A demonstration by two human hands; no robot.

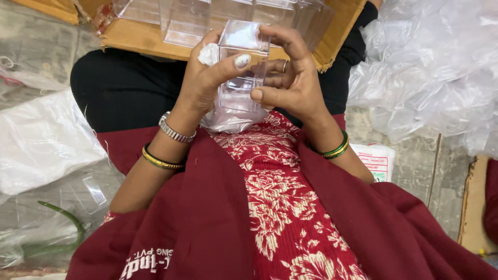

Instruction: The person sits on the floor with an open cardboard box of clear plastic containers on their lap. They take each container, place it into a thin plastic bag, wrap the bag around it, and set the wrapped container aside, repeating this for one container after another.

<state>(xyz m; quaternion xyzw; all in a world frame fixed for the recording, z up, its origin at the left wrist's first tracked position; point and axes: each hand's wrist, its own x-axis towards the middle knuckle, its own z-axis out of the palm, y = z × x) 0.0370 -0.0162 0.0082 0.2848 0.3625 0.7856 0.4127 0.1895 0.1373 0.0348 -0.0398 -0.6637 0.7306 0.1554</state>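
A small clear plastic box (239, 72) stands upright between both my hands, above my lap. My left hand (203, 78) grips its left side, thumb across the front, and also holds a crumpled white tissue (209, 54) against the fingers. My right hand (291, 78) clasps the right side, thumb on the front and fingers curled over the top edge. A thin clear plastic bag (228, 120) hangs below the box, bunched at its base.
An open cardboard carton (140, 39) with more clear plastic boxes (187, 21) lies ahead of my knees. Heaps of clear plastic bags (430, 67) lie on the right, and white bags (41, 140) on the left. A small printed packet (377, 161) rests on the floor.
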